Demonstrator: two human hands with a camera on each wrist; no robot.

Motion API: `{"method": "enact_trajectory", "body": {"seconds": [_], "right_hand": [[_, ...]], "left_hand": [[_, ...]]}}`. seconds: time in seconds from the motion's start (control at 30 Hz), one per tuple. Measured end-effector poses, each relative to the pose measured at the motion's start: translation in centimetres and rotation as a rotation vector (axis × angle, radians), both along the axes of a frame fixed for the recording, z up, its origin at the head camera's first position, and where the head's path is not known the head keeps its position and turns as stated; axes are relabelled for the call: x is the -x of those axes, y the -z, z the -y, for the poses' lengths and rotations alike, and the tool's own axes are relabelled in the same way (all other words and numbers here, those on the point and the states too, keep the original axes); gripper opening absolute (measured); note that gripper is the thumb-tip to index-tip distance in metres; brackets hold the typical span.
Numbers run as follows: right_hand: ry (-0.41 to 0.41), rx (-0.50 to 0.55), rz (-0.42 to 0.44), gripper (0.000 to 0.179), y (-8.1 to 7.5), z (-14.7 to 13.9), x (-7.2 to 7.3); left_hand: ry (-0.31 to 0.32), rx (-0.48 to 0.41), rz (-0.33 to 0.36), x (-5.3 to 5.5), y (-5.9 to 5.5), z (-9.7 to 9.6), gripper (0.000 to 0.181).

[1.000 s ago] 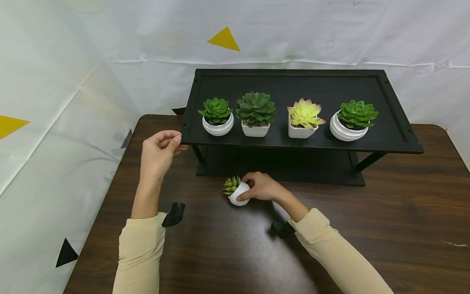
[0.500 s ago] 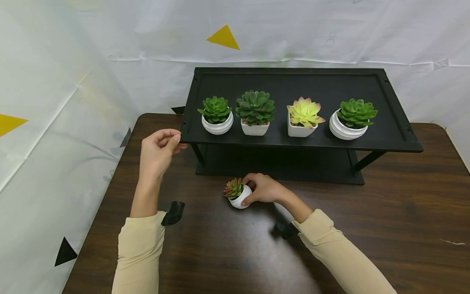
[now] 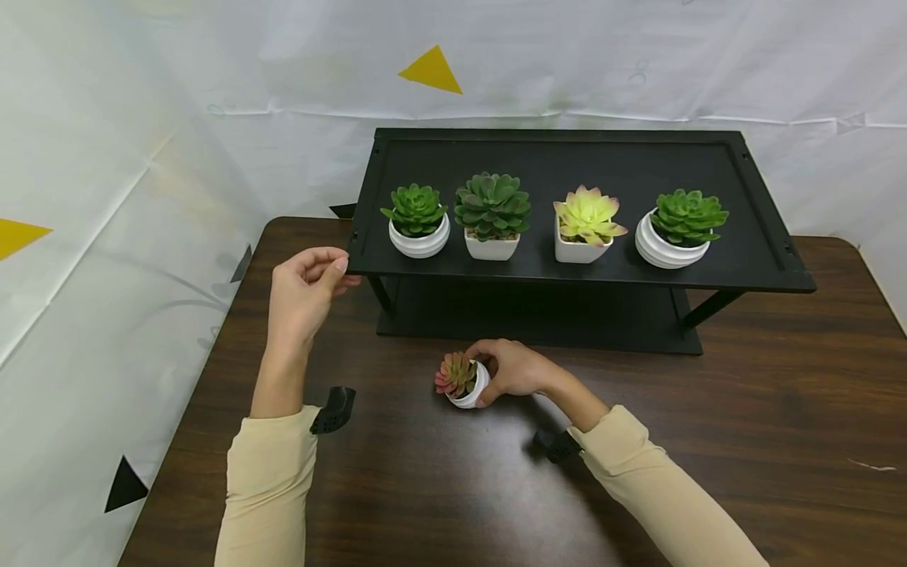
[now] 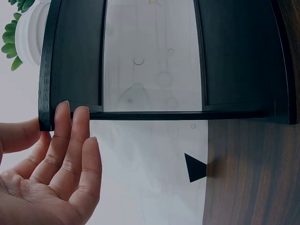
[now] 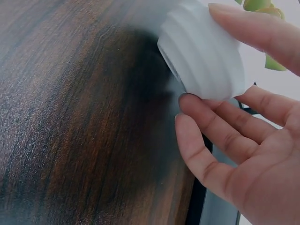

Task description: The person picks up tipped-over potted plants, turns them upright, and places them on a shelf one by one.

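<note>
In the head view my right hand (image 3: 517,368) holds a small potted succulent (image 3: 457,374) with reddish-green leaves, thumb and fingers on its white pot. The plant leans to the left, in front of the shelf. Close up in the right wrist view, the ribbed white pot (image 5: 201,51) is tipped, with its base facing the dark wood. My left hand (image 3: 305,287) pinches the front left corner of the black shelf (image 3: 567,272). In the left wrist view the thumb (image 4: 21,136) lies on one side of the shelf's edge and the fingers (image 4: 65,150) on the other.
On the upper shelf stand several potted succulents: a green one (image 3: 418,216), a dark green one (image 3: 492,213), a yellow one (image 3: 586,224) and another green one (image 3: 680,228). A lower board (image 3: 538,315) lies beneath. Brown wooden table (image 3: 801,409) and white sheeting (image 3: 212,71) surround the shelf.
My right hand has shifted slightly nearer and right with the succulent. The plant has turned, so its reddish leaves face the head camera. The left hand has kept its place on the shelf corner.
</note>
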State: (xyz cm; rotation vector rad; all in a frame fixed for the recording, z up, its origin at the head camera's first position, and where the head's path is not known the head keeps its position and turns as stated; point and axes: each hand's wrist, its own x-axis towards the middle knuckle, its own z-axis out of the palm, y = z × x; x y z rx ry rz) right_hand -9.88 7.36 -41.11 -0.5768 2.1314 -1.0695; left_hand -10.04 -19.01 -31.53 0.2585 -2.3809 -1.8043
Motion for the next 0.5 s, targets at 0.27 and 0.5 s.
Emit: {"method": "enact_trajectory", "body": {"seconds": [0.27, 0.5], "right_hand": [[-0.025, 0.006, -0.034, 0.066, 0.3, -0.6, -0.4], [-0.052, 0.056, -0.068, 0.067, 1.0, -1.2, -0.8]], "left_hand": [[-0.003, 0.008, 0.006, 0.0, 0.0, 0.0, 0.019], [-0.007, 0.015, 0.014, 0.0, 0.0, 0.0, 0.02]]}}
